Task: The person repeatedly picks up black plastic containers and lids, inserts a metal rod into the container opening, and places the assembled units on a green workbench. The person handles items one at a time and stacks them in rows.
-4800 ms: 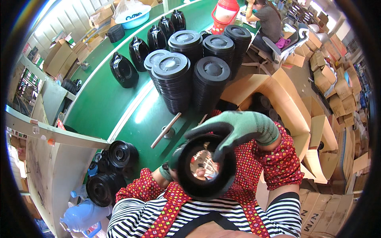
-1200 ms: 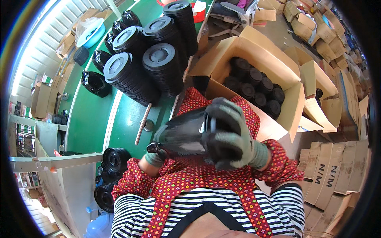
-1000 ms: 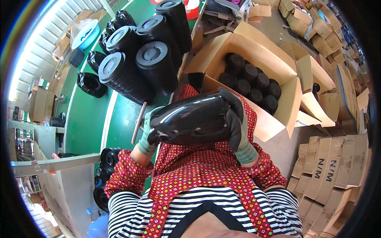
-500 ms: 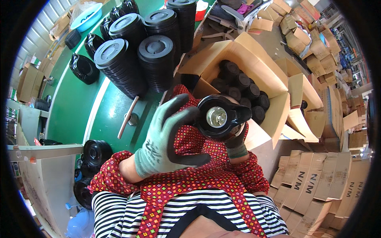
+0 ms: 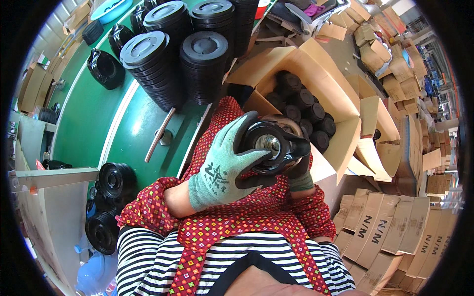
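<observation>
In front of my chest I hold what looks like a vacuum jug [image 5: 295, 147], with a black spouted collar and a shiny silvery opening facing up. My left hand [image 5: 222, 165], in a green glove with dark fingers, is closed around the collar's left side, the thumb lying near the opening. Mostly hidden behind the jug, my right hand [image 5: 299, 178] supports it from the right, under the spout. The jug's lower body is largely out of sight. Tall stacks of black round lid-like parts [image 5: 204, 66] stand beyond my left hand.
Left is a green table [image 5: 126, 135] with a metal bar handle [image 5: 160, 135] and black spouted parts [image 5: 104, 70]. An open carton [image 5: 349, 130] holding several black cylinders [image 5: 315, 113] stands ahead right. Flattened cartons [image 5: 370, 222] lie lower right; black round parts [image 5: 117, 185] sit left.
My left hand has moved right from beside the jug and closed on its collar. The right hand still holds the jug. The view has shifted slightly.
</observation>
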A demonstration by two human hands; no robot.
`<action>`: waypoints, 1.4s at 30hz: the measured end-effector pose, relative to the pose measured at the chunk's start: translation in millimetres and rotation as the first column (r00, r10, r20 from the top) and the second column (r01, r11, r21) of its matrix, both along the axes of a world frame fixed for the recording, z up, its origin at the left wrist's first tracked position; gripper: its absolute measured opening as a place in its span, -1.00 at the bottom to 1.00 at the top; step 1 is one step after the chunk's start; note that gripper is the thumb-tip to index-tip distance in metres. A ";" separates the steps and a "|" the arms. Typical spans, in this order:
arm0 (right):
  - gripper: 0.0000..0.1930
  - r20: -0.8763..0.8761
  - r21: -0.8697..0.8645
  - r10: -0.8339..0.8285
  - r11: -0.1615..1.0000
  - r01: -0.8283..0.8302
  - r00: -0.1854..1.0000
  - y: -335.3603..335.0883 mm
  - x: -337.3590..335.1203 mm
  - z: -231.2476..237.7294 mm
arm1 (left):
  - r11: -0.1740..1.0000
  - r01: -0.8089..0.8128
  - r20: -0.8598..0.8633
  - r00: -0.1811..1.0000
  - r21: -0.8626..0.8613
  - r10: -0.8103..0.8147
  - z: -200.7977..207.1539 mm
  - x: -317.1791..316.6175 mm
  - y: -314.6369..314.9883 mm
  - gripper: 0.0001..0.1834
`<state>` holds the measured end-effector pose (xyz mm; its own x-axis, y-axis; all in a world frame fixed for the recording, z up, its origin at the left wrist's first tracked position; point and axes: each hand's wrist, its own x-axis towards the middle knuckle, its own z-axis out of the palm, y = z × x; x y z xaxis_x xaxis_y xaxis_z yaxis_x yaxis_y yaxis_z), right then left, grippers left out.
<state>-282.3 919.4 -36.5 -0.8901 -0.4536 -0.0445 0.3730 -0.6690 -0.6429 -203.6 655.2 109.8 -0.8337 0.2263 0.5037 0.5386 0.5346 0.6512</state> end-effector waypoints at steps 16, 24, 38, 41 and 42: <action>-0.59 -0.332 0.813 0.269 0.568 0.129 0.904 10.8 -58.1 49.6 | 0.584 -0.444 0.146 0.699 -0.680 0.700 -126.5 57.7 -157.1 0.33; -0.54 -0.570 0.805 0.598 0.268 0.530 0.564 -33.1 -15.5 74.0 | 0.891 -0.365 0.395 0.802 -0.272 0.449 -157.1 87.4 -207.8 -0.23; -0.72 -0.674 0.718 0.466 0.596 0.360 0.574 -7.7 14.9 145.0 | 0.981 0.005 0.368 0.927 -0.195 0.069 48.0 -1.4 -57.3 -0.39; -0.63 -0.827 0.548 0.474 0.556 0.625 0.303 -11.6 -26.6 184.7 | 0.965 0.072 0.374 0.927 -0.253 0.029 69.4 -26.2 -38.3 -0.35; -0.60 -0.855 0.463 0.474 0.515 0.721 0.211 -19.3 -42.6 195.6 | 0.966 0.093 0.379 0.926 -0.241 0.005 72.3 -29.7 -33.7 -0.33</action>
